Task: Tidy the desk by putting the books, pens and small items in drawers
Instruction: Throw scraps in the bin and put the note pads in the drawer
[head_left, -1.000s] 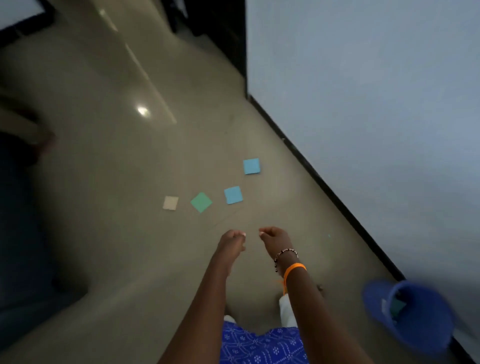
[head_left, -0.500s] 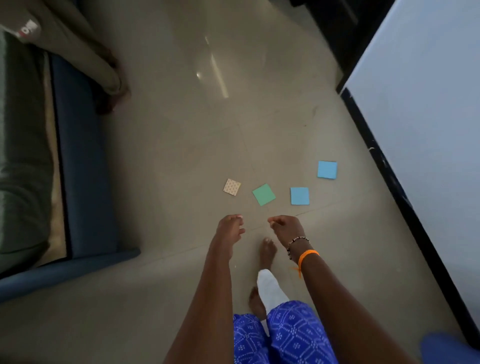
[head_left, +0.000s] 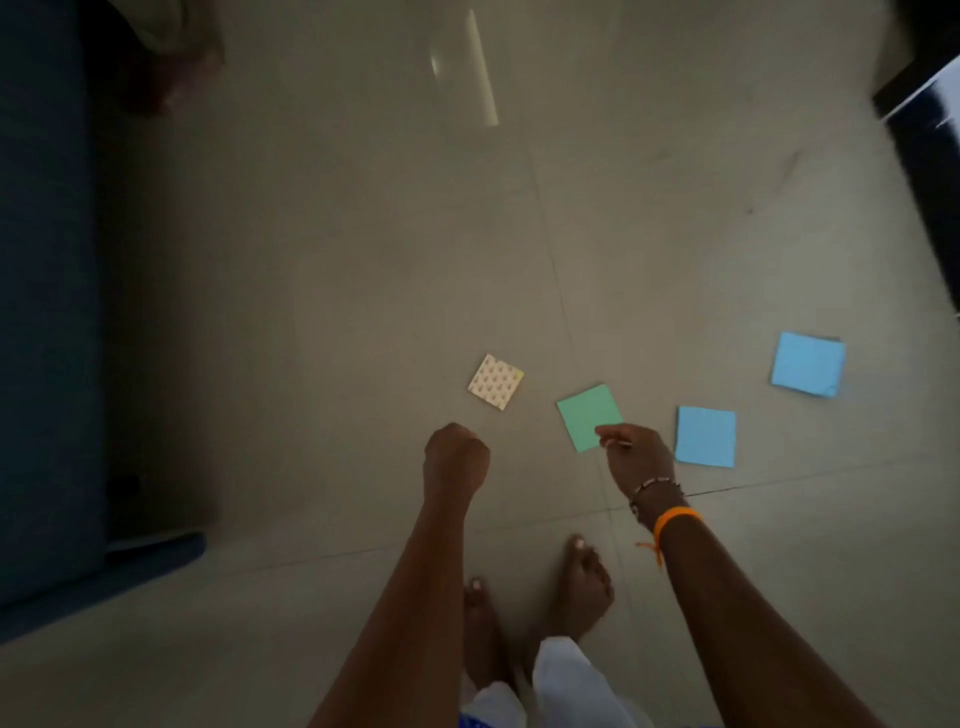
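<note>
Head: four paper pads (head_left: 589, 417) loose on floor (head_left: 363, 260)

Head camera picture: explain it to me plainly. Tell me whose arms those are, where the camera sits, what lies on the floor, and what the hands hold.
There is no machine here. The camera is worn on a person's head and looks down, so the two arms and the bare feet belong to the wearer.

On the tiled floor lie four square paper pads: a patterned pad, a green pad and two blue pads, one near and one farther right.

The left hand is curled into a fist and seems to hold nothing. The right hand, with wristbands, hangs over the green pad's corner, fingers curled. Whether it holds something small is too unclear to tell.
</note>
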